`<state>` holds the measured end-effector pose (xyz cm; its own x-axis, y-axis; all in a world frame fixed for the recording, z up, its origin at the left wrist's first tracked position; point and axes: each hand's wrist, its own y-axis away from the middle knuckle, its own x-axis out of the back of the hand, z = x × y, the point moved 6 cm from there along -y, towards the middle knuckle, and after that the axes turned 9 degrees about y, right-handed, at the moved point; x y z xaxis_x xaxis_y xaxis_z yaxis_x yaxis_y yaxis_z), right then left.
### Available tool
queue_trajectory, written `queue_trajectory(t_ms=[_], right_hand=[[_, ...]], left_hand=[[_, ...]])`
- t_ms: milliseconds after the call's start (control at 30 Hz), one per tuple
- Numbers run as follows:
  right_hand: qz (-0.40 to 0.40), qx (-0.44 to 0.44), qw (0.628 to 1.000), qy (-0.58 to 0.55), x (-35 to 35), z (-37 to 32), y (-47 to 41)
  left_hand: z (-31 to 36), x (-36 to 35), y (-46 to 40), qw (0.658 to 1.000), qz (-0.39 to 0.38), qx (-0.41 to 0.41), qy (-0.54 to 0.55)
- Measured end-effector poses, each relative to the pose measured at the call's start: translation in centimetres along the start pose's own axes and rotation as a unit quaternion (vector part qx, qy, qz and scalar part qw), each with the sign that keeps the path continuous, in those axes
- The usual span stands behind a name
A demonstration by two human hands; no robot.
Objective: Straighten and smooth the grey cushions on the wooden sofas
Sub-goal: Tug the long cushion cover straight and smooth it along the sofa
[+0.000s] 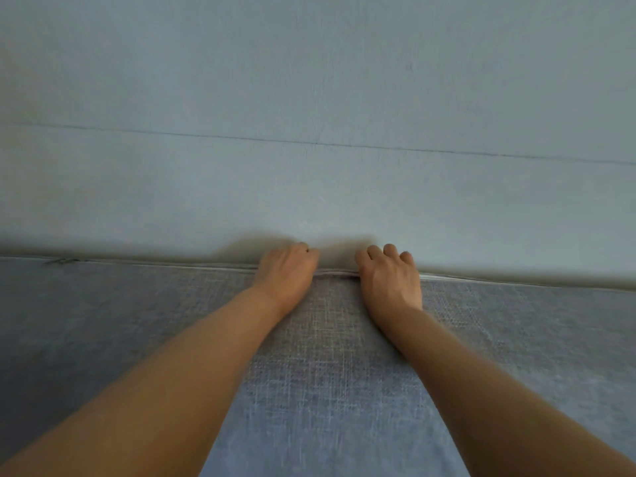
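Note:
A grey woven cushion (330,356) fills the lower half of the view, its far piped edge running across the frame. My left hand (287,273) and my right hand (390,278) lie side by side at the middle of that far edge. The fingers of both hands curl over the edge, down between the cushion and the wall. The fingertips are hidden behind the edge. Both forearms stretch over the cushion's top.
A pale blue-grey wall (309,115) with a thin horizontal line rises directly behind the cushion. A small dark mark (63,260), perhaps a zip end, sits on the cushion's far edge at the left.

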<state>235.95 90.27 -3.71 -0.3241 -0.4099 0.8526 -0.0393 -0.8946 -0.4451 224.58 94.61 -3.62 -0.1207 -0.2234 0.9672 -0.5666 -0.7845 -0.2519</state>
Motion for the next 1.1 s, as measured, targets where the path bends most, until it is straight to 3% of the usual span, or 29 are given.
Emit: queue_trajectory(t_ms=[333,500,633,800,967,1100], right_hand=[[0.042,-0.025,0.998,-0.027,0.6,0.2,1.0],[-0.059,-0.030,0.997,-0.043,0.9,0.3,2.4],[-0.086,-0.057,0.989,-0.102,2.0,0.9,3.6],[-0.152,-0.007,0.981,-0.122,3.8,0.4,8.0],[-0.268,0.068,0.949,-0.155,5.8,-1.3,15.4],[-0.258,0.101,0.959,-0.067,7.7,-2.6,18.5]], left_hand=[[0.1,0.8,1.7,0.999,0.010,0.033,0.016],[1.4,2.2,5.7,0.999,-0.013,0.015,0.040],[2.5,2.1,10.2,0.985,-0.129,0.058,0.103],[2.6,1.0,14.2,0.960,-0.233,0.060,0.147],[3.1,1.5,15.3,0.956,-0.263,0.053,0.119],[4.1,2.4,17.1,0.967,-0.246,0.025,0.065]])
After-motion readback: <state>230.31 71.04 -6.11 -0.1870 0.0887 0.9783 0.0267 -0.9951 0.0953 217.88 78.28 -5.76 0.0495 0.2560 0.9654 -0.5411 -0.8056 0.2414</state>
